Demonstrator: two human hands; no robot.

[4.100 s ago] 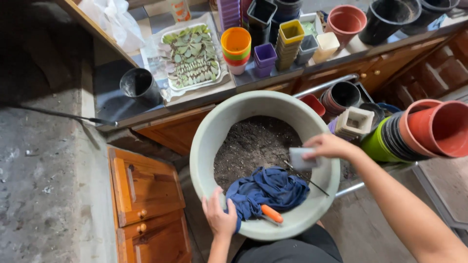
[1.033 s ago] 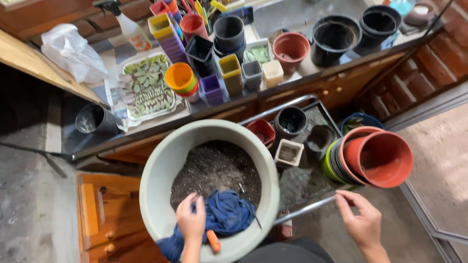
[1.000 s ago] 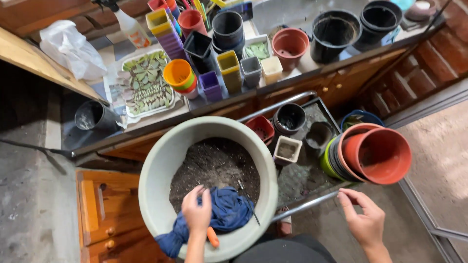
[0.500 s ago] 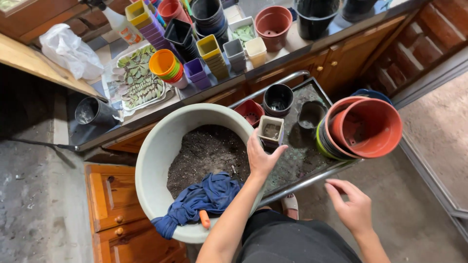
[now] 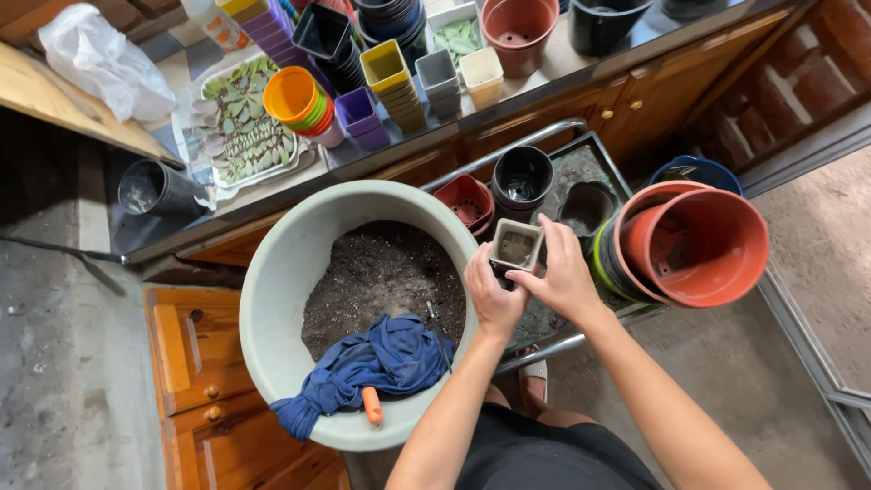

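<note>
Both my hands hold a small square beige pot [image 5: 516,245] with a little soil in it, just past the right rim of a big pale green basin [image 5: 272,281]. My left hand [image 5: 491,295] grips its near left side and my right hand [image 5: 562,272] wraps its right side. The basin holds dark soil [image 5: 376,268], a crumpled blue cloth [image 5: 372,363] and a tool with an orange handle [image 5: 372,406].
A metal tray [image 5: 594,163] behind the pot carries a round black pot [image 5: 522,177], a red square pot [image 5: 464,200] and a nested stack of terracotta pots [image 5: 694,240] lying on its side. The counter holds coloured pot stacks, a succulent cutting tray [image 5: 245,127] and a plastic bag [image 5: 95,59].
My left hand left the blue cloth in the basin and reached over to the square pot. My right hand came up from the tray's front rail and joined it on the pot.
</note>
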